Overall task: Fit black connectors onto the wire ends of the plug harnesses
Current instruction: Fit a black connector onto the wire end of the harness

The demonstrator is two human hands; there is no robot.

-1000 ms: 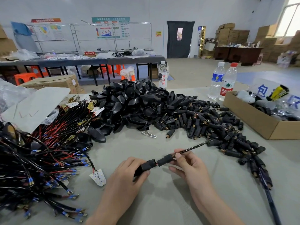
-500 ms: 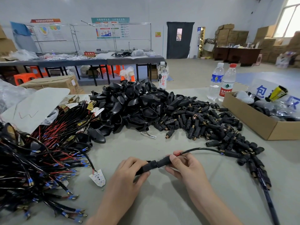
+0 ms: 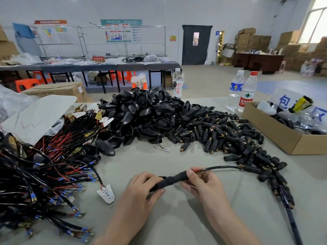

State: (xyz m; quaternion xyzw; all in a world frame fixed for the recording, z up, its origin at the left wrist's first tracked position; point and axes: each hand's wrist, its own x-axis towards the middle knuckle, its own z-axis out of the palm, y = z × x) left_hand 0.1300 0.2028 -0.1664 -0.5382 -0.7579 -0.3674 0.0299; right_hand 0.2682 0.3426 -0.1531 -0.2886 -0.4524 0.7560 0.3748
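Low in the middle, my left hand (image 3: 141, 190) grips one black connector (image 3: 160, 184) and my right hand (image 3: 203, 183) pinches a second black connector (image 3: 178, 176) joined end to end with it. A black harness wire (image 3: 221, 167) with a bit of red showing runs from my right fingers to the right, into a bunch of fitted connectors (image 3: 265, 172). A big heap of loose black connectors (image 3: 221, 133) lies beyond my hands. Tangled red and black harness wires (image 3: 44, 174) with blue crimp ends cover the left.
A mound of black plug shells (image 3: 146, 114) rises at the centre back. At right sits a cardboard box (image 3: 276, 131); two water bottles (image 3: 242, 91) stand behind it. A small white LED board (image 3: 106, 193) and a metal clip (image 3: 161, 147) lie on the grey table (image 3: 177, 223).
The wire has bent from a straight line into an arch toward the right. The two connectors have come together between my hands, which stayed nearly in place.
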